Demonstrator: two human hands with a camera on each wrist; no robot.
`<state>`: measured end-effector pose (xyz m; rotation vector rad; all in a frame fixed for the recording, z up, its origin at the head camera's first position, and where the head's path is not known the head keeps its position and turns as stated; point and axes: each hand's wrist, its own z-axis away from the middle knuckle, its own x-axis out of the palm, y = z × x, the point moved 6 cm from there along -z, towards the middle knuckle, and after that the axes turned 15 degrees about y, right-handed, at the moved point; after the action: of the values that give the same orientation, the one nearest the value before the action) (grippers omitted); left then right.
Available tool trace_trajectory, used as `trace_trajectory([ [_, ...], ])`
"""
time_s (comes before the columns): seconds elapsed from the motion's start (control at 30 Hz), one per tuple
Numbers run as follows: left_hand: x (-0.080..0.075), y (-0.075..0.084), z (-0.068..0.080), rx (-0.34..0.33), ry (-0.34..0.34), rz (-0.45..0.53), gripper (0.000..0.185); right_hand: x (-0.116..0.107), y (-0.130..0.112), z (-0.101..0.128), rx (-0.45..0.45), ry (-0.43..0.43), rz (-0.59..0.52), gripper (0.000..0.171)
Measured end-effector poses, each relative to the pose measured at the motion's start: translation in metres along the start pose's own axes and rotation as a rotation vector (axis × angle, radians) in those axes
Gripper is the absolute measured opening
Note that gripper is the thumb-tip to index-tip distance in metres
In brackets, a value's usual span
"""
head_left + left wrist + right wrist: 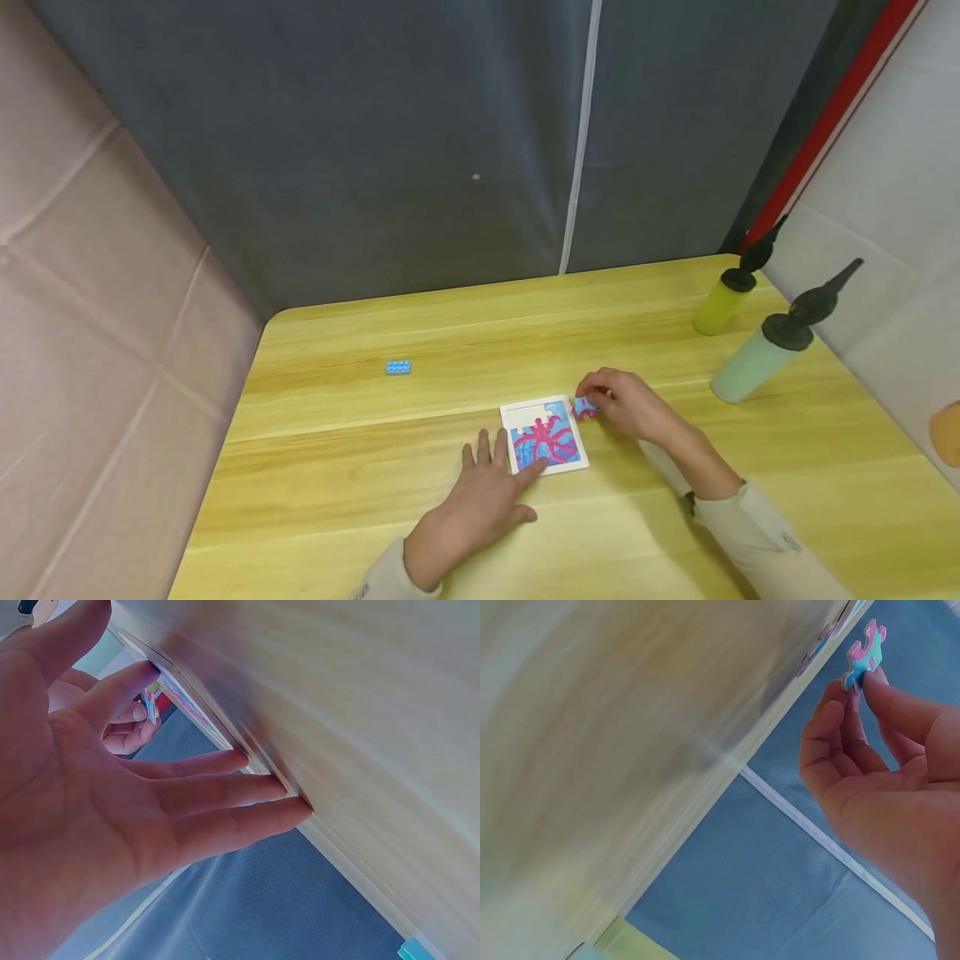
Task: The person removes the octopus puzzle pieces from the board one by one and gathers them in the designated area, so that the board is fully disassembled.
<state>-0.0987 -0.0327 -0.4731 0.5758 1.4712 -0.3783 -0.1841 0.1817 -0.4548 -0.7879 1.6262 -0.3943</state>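
A white square puzzle tray point(582, 468) lies on the wooden table, holding a picture of a pink octopus point(543, 435) on blue. Its upper left part shows bare white. My left hand point(480, 498) is spread at the tray's lower left, index fingertip on the puzzle and the other fingers beside the left edge. In the left wrist view those fingers point(225, 825) are straight. To the right of the tray, my right hand point(626, 407) pinches a blue and pink jigsaw piece point(864, 656) between thumb and fingers, raised above the table in the right wrist view.
A small light-blue toy brick point(398, 367) lies at the table's back left. Two pump bottles with black tops stand at the right, one yellow-green point(718, 307) and one pale green point(753, 367). A dark curtain point(412, 167) hangs behind the table point(315, 467).
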Motion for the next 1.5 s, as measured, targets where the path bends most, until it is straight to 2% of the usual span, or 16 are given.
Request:
trace_trajectory([
  [0.73,0.001,-0.002,-0.001,0.012,-0.021,-0.012,0.070,-0.012,0.011,-0.001,0.016,0.019,0.040,0.019],
  [1.2,-0.001,-0.002,0.002,0.000,-0.027,0.006,0.069,-0.019,0.022,0.001,0.087,0.010,0.065,0.020],
  [1.5,-0.002,-0.001,0.002,-0.014,-0.029,0.025,0.069,-0.024,0.026,0.001,0.098,0.015,0.099,0.020],
])
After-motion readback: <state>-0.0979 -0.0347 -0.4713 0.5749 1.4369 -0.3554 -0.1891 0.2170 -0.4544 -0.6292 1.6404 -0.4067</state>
